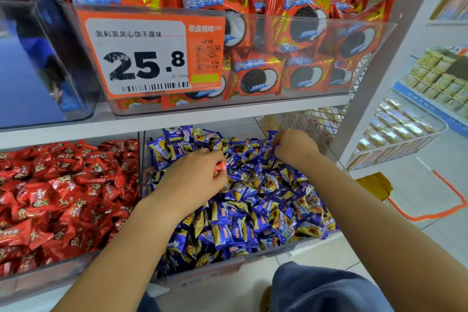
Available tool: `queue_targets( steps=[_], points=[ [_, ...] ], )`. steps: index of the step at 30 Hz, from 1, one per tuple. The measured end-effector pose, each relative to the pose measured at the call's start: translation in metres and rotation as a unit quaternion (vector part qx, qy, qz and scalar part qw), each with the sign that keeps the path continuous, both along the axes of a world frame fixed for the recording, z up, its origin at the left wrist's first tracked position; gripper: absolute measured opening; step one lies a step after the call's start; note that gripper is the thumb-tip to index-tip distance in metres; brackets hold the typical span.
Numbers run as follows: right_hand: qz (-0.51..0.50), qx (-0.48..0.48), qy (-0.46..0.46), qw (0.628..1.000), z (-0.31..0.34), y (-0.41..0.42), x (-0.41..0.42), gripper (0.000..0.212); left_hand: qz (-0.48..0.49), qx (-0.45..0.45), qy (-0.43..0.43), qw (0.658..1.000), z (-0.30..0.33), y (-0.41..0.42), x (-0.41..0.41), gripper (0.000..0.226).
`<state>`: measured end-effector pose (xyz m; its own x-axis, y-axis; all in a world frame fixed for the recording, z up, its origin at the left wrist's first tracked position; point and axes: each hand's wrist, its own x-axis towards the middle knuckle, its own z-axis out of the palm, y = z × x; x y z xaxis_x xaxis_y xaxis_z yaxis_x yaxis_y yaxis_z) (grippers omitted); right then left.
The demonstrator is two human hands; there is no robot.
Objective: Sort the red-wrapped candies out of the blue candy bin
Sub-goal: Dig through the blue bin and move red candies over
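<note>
Nearest to us, at the bottom edge, a knee in blue trousers [326, 289] sits before the low shelf. Just beyond it we see the blue candy bin [228, 265], a clear container heaped with blue-and-yellow wrapped candies [266, 210]. Both our forearms reach into it. Our left hand [195, 177] lies on the heap with fingers curled, pinching a red-wrapped candy [219, 167] at the fingertips, near the middle of the bin. Our right hand [295, 145] is farther back toward the right rear, fingers bent down into the blue candies; we cannot tell whether it has hold of any. To the left, touching the blue bin's wall, a neighbouring bin [50, 271] is full of red candies. On the shelf above stands a clear bin of red cookie packs [291, 40] bearing an orange price tag [152, 56] reading 25.8.
</note>
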<state>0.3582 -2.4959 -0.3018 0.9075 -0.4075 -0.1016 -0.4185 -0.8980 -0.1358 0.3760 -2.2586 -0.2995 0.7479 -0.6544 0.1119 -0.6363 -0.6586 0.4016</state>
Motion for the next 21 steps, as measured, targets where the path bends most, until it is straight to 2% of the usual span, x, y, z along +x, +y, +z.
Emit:
queue_targets(
  steps=[4,7,10,12,14,17,19,21],
  points=[
    [0.045,-0.08,0.068,0.993,-0.007,0.003,0.006,0.021,-0.005,0.005,0.002,1.0,-0.001,0.0,0.0,0.03],
    [0.06,-0.103,0.046,0.992,-0.01,0.003,0.006,0.021,-0.007,0.001,0.004,1.0,-0.002,0.0,0.002,0.029],
    [0.045,-0.061,-0.011,0.997,-0.009,0.0,0.0,0.019,0.001,-0.021,0.009,1.0,-0.001,0.002,0.003,0.026],
    [0.026,0.016,-0.073,0.997,-0.002,-0.001,-0.008,0.018,0.012,-0.064,0.015,0.998,0.003,0.003,0.001,0.022],
    [0.001,0.169,-0.132,0.977,0.011,0.005,-0.018,0.018,0.03,-0.126,0.047,0.99,0.008,0.004,-0.001,0.021],
    [-0.037,0.423,-0.133,0.895,0.037,0.025,-0.04,0.018,0.058,-0.219,0.125,0.966,0.019,0.012,-0.006,0.015],
    [-0.032,0.505,-0.121,0.854,0.051,0.045,-0.055,0.019,0.071,-0.276,0.159,0.945,0.027,0.021,-0.008,0.011],
    [-0.021,0.55,-0.106,0.828,0.063,0.067,-0.067,0.021,0.091,-0.344,0.21,0.911,0.032,0.036,-0.012,0.01]
  ],
)
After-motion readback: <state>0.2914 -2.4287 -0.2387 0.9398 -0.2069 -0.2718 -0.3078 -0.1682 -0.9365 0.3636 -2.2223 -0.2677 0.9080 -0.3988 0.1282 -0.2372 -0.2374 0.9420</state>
